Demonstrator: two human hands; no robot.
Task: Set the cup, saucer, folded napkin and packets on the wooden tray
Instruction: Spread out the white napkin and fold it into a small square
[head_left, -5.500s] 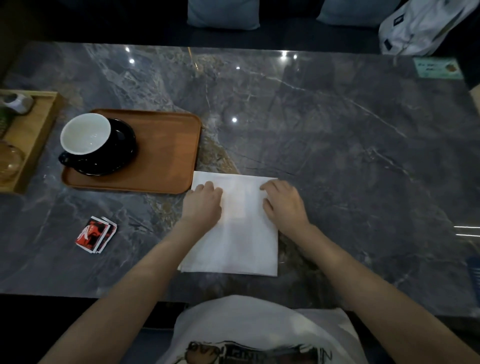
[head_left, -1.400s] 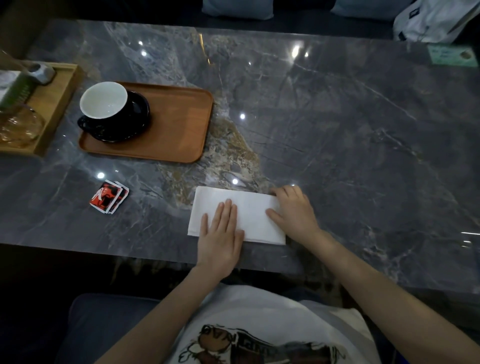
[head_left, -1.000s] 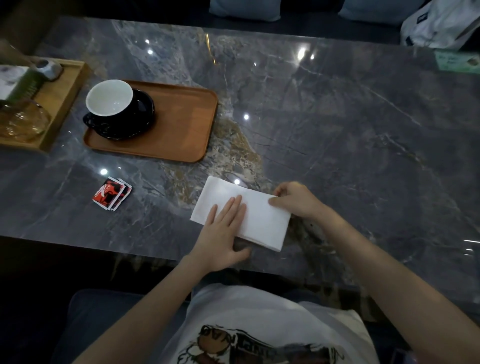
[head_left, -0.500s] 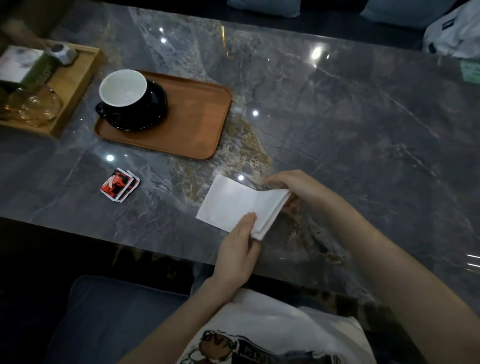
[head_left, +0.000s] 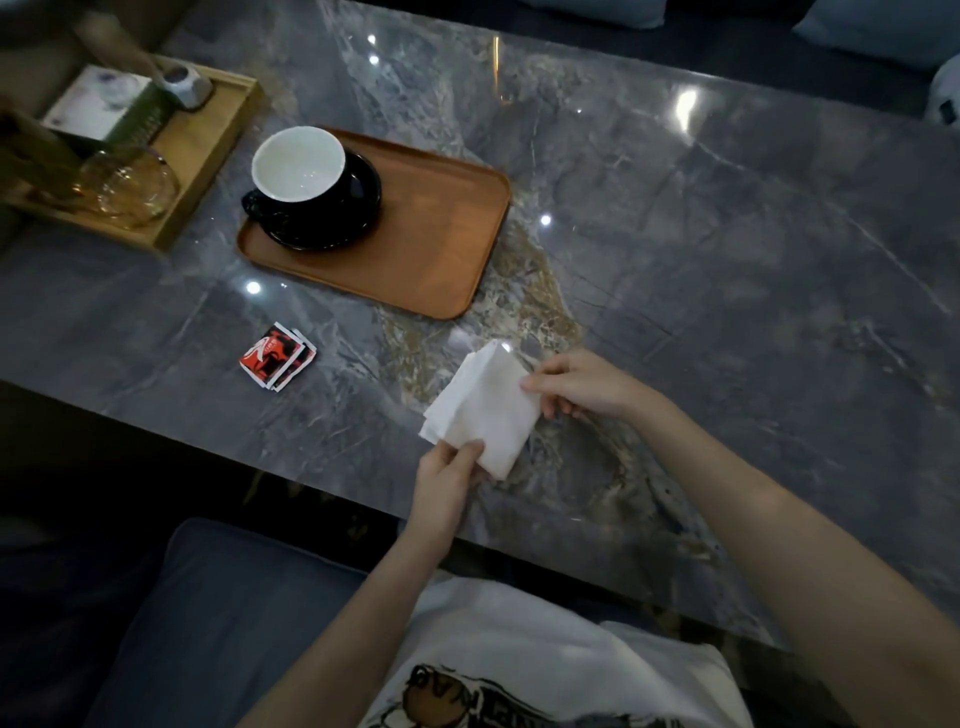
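The white napkin (head_left: 485, 410) is folded small and lifted a little off the grey marble table near its front edge. My left hand (head_left: 448, 478) pinches its near corner and my right hand (head_left: 582, 384) grips its right edge. The wooden tray (head_left: 441, 244) lies to the upper left. On the tray's left part stands the black cup with a white inside (head_left: 298, 166) on its black saucer (head_left: 358, 218). Red and black packets (head_left: 278, 356) lie stacked on the table, in front of the tray and left of the napkin.
A lighter wooden box tray (head_left: 208, 150) at the far left holds a glass bowl (head_left: 130, 187), a green and white box (head_left: 104, 109) and a small grey object. Cushions line the far side. The table's front edge runs just below my hands.
The napkin has been folded once more into a narrower shape and lifted, my left hand moving from flat on it to pinching its near corner. The view shifted left.
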